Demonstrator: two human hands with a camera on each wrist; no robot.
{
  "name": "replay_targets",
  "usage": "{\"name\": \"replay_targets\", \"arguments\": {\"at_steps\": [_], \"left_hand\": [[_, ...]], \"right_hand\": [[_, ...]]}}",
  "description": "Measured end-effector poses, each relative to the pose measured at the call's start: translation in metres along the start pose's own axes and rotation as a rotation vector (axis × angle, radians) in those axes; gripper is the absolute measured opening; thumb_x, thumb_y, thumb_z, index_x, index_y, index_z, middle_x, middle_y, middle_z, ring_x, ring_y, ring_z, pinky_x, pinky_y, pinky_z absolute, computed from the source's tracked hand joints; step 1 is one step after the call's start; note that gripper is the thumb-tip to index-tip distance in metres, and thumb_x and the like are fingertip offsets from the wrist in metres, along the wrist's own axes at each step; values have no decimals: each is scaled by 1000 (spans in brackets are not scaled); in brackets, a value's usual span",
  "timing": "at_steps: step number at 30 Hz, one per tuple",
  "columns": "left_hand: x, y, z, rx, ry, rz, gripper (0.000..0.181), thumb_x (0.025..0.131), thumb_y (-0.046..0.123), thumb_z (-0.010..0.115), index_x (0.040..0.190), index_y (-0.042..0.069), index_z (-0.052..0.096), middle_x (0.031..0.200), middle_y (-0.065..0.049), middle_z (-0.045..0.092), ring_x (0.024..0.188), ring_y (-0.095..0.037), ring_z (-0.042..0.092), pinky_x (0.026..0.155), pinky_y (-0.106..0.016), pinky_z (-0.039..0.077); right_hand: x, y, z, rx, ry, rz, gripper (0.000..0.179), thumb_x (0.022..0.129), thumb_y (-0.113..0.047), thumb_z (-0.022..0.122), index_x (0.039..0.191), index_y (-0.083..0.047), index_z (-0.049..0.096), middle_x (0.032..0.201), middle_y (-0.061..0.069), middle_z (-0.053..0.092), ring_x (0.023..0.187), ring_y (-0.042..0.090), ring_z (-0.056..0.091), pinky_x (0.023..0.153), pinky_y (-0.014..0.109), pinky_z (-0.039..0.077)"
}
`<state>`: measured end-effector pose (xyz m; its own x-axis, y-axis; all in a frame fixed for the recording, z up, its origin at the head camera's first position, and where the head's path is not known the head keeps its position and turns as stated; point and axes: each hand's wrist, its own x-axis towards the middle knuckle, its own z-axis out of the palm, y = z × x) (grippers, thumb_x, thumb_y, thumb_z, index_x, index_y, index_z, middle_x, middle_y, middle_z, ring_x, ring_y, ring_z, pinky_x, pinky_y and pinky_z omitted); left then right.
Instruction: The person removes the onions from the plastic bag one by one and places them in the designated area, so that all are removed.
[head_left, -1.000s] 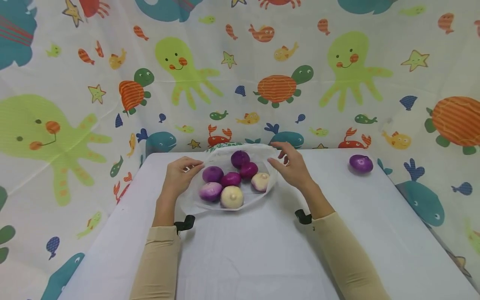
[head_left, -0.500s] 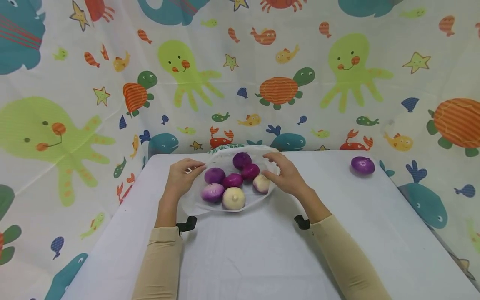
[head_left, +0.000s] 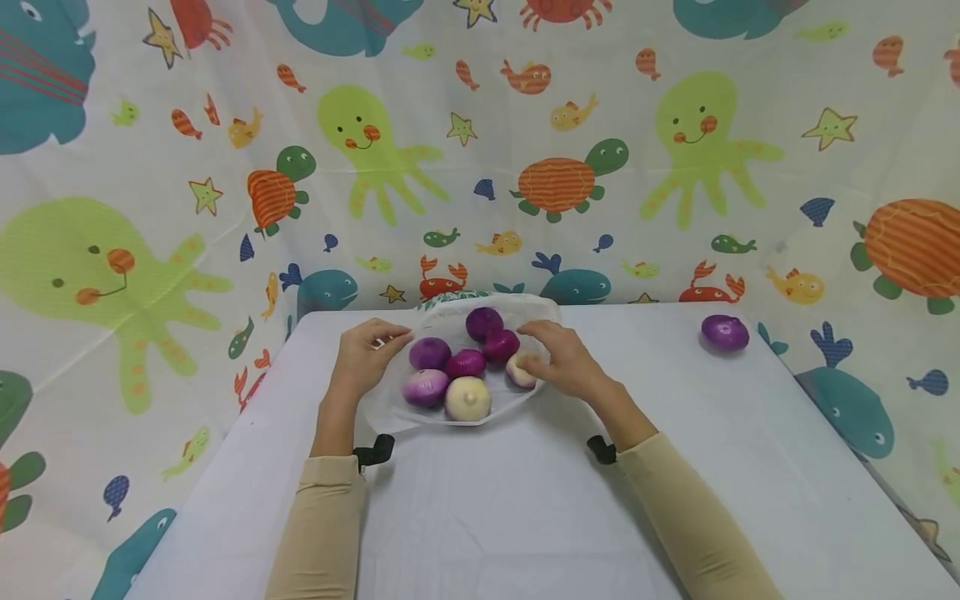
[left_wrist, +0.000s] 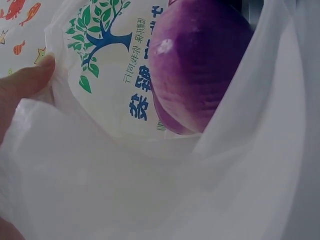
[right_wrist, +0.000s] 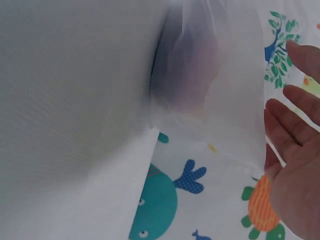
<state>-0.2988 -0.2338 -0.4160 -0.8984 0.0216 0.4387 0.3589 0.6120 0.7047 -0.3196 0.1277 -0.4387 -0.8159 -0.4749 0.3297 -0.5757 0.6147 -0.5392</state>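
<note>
A white plastic bag (head_left: 386,410) with a green and blue tree print lies spread with its mouth facing me. Inside it are several onions: dark purple ones such as the onion (head_left: 484,324) at the back, a paler purple onion (head_left: 426,388) and a white onion (head_left: 468,400) in front. My left hand (head_left: 363,357) pinches the bag's left rim. Over the bag's right side, my right hand (head_left: 566,360) reaches with fingers spread and nothing in its grasp. Its thumb partly covers a pale onion (head_left: 516,377) at the right of the pile.
A lone purple onion (head_left: 724,333) lies at the far right of the white table (head_left: 487,525). Behind the table's back edge hangs a curtain (head_left: 480,100) printed with sea animals.
My right hand has moved left and slightly down from the bag's right rim, over its mouth toward the onions. The left hand keeps its place at the left rim.
</note>
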Motion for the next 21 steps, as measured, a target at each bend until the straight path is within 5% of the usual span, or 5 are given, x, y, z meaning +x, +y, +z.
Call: {"name": "replay_targets", "arguments": {"at_steps": [7,21], "left_hand": [[-1,2,0,6,0,9,15,97,19,76,109,14,82,105,-4,78,95,-20,65,84,-23,51],[0,0,-1,4,4,39,14,96,17,76,108,13,82,102,-5,78,91,-19,64,81,-20,50]], "right_hand": [[-1,-1,6,-104,-92,59,59,94,-34,78,145,-11,59,152,10,57,145,30,47,120,60,24],[1,0,17,-184,-128,53,61,93,-35,79,144,-7,60,149,12,60,144,31,48,122,58,27]]}}
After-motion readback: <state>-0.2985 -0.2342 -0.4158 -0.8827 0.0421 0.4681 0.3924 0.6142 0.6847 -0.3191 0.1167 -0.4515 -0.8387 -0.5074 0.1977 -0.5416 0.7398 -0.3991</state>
